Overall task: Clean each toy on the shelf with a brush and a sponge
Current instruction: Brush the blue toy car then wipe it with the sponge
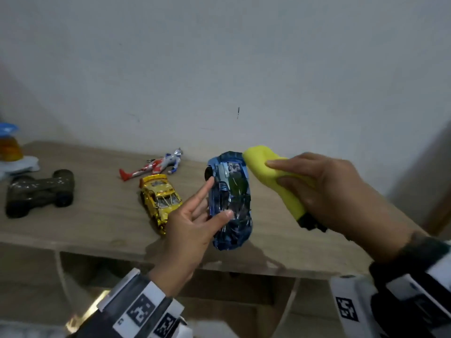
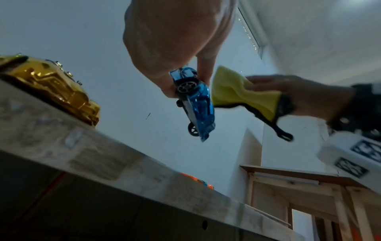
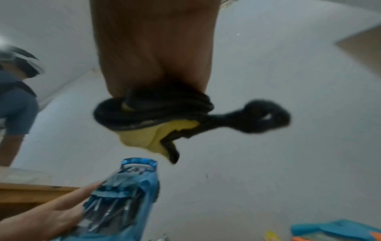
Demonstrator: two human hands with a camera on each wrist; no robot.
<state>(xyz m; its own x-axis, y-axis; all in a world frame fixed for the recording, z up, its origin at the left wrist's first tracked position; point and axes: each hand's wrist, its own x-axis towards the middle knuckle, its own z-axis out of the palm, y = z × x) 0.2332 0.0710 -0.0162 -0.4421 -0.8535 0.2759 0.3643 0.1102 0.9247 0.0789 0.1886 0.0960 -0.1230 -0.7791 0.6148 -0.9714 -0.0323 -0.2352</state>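
Note:
My left hand [image 1: 195, 215] holds a shiny blue toy car [image 1: 230, 201] above the wooden shelf [image 1: 102, 215], thumb across its roof and index finger lying along its side. The same blue car [image 2: 195, 104] shows its wheels in the left wrist view. My right hand [image 1: 324, 189] grips a yellow sponge [image 1: 273, 176] with a black backing and loop, its tip beside the far end of the car. From the right wrist view the sponge [image 3: 144, 137] hangs just above the blue car [image 3: 123, 199].
On the shelf lie a gold toy car [image 1: 159, 198], a red and silver action figure [image 1: 156, 165] and a dark toy vehicle [image 1: 39, 191]. An orange and blue object [image 1: 9, 147] stands at the far left. The wall runs close behind.

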